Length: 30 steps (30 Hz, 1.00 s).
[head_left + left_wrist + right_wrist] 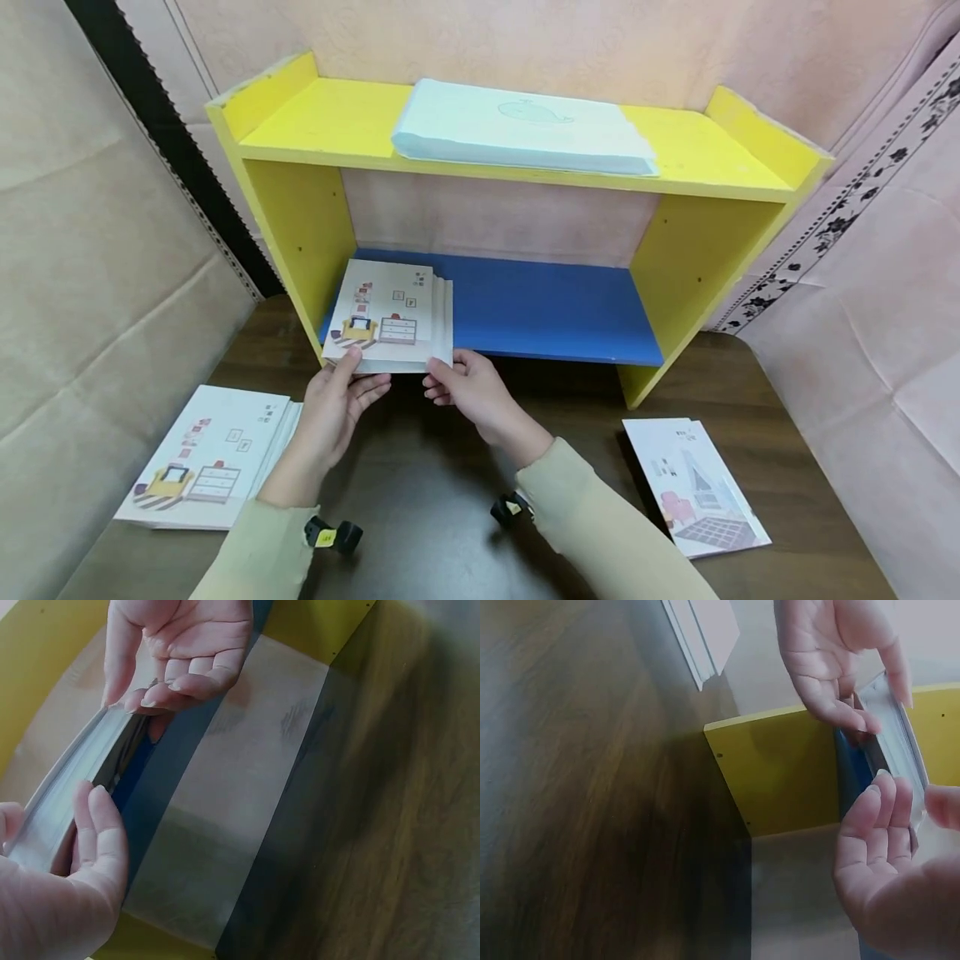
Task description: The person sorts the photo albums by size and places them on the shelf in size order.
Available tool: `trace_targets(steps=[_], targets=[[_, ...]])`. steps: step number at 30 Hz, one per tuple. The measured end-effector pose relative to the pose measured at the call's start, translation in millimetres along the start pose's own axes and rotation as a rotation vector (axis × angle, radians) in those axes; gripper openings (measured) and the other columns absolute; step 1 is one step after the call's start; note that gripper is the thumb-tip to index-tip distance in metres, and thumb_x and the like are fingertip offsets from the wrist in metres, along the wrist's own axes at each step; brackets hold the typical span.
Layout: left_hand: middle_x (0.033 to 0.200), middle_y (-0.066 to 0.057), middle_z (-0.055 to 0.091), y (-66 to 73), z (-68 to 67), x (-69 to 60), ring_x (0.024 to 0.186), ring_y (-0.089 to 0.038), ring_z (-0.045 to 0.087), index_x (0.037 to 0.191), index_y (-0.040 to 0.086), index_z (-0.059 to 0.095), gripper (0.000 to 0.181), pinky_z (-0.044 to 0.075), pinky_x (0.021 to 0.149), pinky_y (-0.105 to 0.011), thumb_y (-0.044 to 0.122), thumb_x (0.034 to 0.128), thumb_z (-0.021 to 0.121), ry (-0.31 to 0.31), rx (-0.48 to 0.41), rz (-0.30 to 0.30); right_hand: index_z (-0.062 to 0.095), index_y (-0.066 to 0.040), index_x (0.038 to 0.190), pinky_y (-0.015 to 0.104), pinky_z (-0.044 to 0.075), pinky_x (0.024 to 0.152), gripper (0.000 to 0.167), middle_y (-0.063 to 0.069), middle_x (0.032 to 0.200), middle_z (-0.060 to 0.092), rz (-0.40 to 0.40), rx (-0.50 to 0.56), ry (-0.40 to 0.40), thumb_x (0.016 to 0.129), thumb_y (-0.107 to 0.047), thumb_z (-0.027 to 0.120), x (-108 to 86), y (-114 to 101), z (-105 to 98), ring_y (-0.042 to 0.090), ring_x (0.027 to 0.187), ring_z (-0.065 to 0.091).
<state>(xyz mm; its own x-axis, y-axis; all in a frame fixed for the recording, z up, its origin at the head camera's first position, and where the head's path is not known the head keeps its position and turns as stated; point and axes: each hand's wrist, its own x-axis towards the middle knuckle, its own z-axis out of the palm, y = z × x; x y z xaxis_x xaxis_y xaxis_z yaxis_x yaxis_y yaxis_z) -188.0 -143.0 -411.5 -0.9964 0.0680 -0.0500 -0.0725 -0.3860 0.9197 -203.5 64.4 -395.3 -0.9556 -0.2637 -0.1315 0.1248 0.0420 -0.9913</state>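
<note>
Left sleeve (pixel 258 554): long, plain, pale green from where I stand. Right sleeve (pixel 611 529): matching, more beige toward the near end. Left wrist device (pixel 348 537): small, black, with yellow label (pixel 326 538). Right wrist device (pixel 502 512): black, with yellow patch (pixel 513 507).

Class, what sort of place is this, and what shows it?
Probably a screened-off indoor workspace: pale sheeting hangs around a brown table bearing a yellow-and-blue shelf and stacked books.
</note>
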Motion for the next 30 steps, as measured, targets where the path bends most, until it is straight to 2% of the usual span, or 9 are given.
trace_targets(steps=[4,8,14,19,26,30], targets=[[0.121,-0.016,0.053,1.7,-3.6,9.5,0.094,-0.021,0.066,0.143,0.004,0.026,0.063,0.049,0.092,-0.039,0.043,0.0996,0.049,0.019,-0.037,0.019,0.060,-0.005,0.108,0.035,0.056,0.076,0.029,0.011,0.088,0.069,-0.001,-0.023,0.052,0.096,-0.031,0.062,7.3,0.6,9.3,0.025,0.081,0.068],[0.112,-0.018,0.055,5.6,-7.3,18.9,0.093,-0.023,0.068,0.140,0.001,0.029,0.063,0.049,0.089,-0.041,0.043,0.0989,0.051,0.043,-0.019,0.022,0.062,-0.001,0.106,0.031,0.056,0.069,0.034,0.015,0.087,0.070,0.002,-0.011,0.142,0.096,-0.033,0.062,13.4,0.7,23.0,0.024,0.078,0.069],[0.099,-0.015,0.058,8.9,-9.7,27.5,0.091,-0.022,0.068,0.122,-0.002,0.046,0.060,0.051,0.088,-0.037,0.051,0.0945,0.055,0.116,0.063,-0.043,0.063,-0.003,0.099,0.033,0.057,0.068,0.033,0.011,0.075,0.069,-0.031,0.068,0.304,0.096,-0.036,0.061,18.8,5.9,41.6,0.030,0.076,0.069],[0.086,-0.007,0.064,12.9,-7.6,30.2,0.089,-0.020,0.066,0.110,-0.004,0.051,0.064,0.051,0.089,-0.036,0.056,0.0895,0.058,0.175,0.139,-0.090,0.065,-0.004,0.094,0.034,0.057,0.068,0.037,0.010,0.069,0.067,-0.065,0.121,0.410,0.094,-0.040,0.062,22.1,10.2,51.1,0.033,0.073,0.068],[0.081,-0.003,0.062,18.0,-6.7,33.0,0.083,-0.014,0.064,0.107,-0.003,0.055,0.067,0.052,0.088,-0.031,0.061,0.0855,0.059,0.236,0.210,-0.144,0.067,-0.008,0.091,0.033,0.056,0.070,0.034,0.010,0.073,0.067,-0.012,0.148,0.412,0.094,-0.041,0.062,23.6,7.1,52.5,0.027,0.072,0.067],[0.082,-0.003,0.062,17.7,-8.0,34.8,0.085,-0.015,0.063,0.104,0.000,0.057,0.066,0.053,0.085,-0.029,0.063,0.0849,0.058,0.260,0.251,-0.145,0.068,-0.008,0.095,0.034,0.056,0.073,0.033,0.010,0.075,0.068,0.007,0.147,0.378,0.095,-0.040,0.062,23.4,6.9,50.8,0.033,0.078,0.067]])
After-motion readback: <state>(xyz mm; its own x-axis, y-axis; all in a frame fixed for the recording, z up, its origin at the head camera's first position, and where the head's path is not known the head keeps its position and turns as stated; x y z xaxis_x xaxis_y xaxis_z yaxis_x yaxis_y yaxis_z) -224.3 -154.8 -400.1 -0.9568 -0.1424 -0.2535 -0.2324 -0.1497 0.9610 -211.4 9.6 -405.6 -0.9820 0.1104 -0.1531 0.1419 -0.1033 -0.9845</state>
